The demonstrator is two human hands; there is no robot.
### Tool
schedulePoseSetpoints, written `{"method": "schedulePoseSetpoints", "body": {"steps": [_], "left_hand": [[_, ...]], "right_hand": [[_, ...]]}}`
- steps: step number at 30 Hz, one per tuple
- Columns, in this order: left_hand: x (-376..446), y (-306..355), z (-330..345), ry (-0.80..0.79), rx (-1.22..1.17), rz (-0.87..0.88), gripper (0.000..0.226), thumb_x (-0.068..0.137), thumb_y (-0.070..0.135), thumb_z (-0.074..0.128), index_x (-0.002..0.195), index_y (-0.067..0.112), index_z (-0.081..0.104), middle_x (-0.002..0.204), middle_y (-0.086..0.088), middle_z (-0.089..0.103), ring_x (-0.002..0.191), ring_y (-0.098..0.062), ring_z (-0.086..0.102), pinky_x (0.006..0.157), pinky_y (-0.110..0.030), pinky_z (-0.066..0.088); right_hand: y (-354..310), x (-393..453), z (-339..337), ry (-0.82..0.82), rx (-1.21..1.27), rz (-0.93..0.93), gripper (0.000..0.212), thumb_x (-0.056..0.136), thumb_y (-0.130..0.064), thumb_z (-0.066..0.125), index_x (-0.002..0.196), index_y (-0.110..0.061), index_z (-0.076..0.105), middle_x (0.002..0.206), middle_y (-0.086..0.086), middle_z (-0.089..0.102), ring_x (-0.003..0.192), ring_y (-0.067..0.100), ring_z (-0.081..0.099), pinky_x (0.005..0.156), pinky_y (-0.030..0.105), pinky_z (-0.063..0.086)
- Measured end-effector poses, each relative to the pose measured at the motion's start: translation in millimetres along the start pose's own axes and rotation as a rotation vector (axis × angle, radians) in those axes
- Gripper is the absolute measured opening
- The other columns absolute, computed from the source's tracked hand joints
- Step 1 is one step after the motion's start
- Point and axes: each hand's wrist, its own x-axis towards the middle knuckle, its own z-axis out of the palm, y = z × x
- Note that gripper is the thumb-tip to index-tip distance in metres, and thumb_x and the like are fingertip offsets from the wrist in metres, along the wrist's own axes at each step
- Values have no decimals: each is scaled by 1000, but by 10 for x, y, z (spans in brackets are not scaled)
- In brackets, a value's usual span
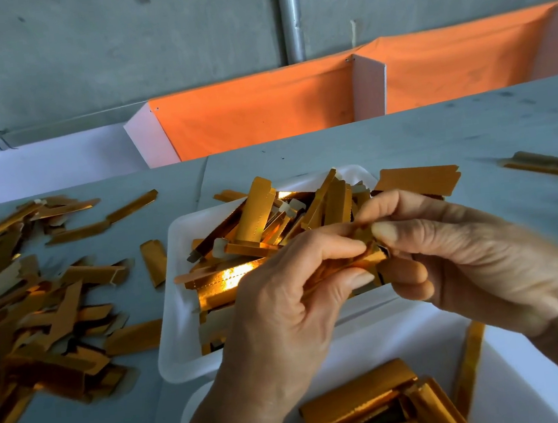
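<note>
Both hands meet over a white tray (178,311) filled with several gold foil card strips (257,213). My left hand (288,313) and my right hand (447,248) pinch one small gold foil piece (355,262) between thumbs and fingertips, each hand at one end of it. The piece is mostly hidden by the fingers, and its shape is blurred.
A loose heap of gold strips (39,305) covers the grey table (401,143) at the left. Near the front edge a second white tray (512,352) holds folded gold pieces (360,406). Stray strips (548,162) lie far right. Orange cloth partitions (260,110) stand behind the table.
</note>
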Motion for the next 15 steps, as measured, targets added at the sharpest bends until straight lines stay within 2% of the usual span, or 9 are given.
{"method": "schedulePoseSetpoints", "body": {"steps": [6, 10, 12, 15], "left_hand": [[11, 12, 12, -20, 61, -12, 20, 84, 18, 61, 100, 6, 67, 105, 3, 69, 97, -3, 64, 79, -11, 50], [27, 21, 25, 28, 103, 47, 22, 84, 13, 63, 102, 2, 69, 120, -3, 64, 110, -7, 61, 90, -17, 49], [28, 18, 41, 57, 119, 69, 30, 84, 9, 64, 112, 0, 66, 124, -7, 62, 116, -12, 59, 95, -22, 48], [32, 18, 51, 65, 116, 98, 34, 83, 6, 63, 117, 0, 62, 127, -9, 59, 119, -12, 57, 96, -20, 47]], "right_hand": [[35, 24, -63, 11, 53, 55, 38, 56, -18, 90, 89, -11, 71, 62, 2, 59, 47, 8, 54, 44, 19, 47], [46, 36, -72, 19, 66, 39, 40, 54, -22, 92, 87, -13, 71, 63, 1, 58, 48, 8, 54, 45, 19, 47], [71, 44, -69, 9, 123, 36, 41, 55, -22, 91, 89, -13, 72, 64, 1, 57, 49, 6, 55, 45, 19, 49], [80, 52, -69, -36, 192, 27, 37, 60, -19, 88, 94, -12, 74, 66, 1, 60, 53, 6, 59, 49, 18, 52]]}}
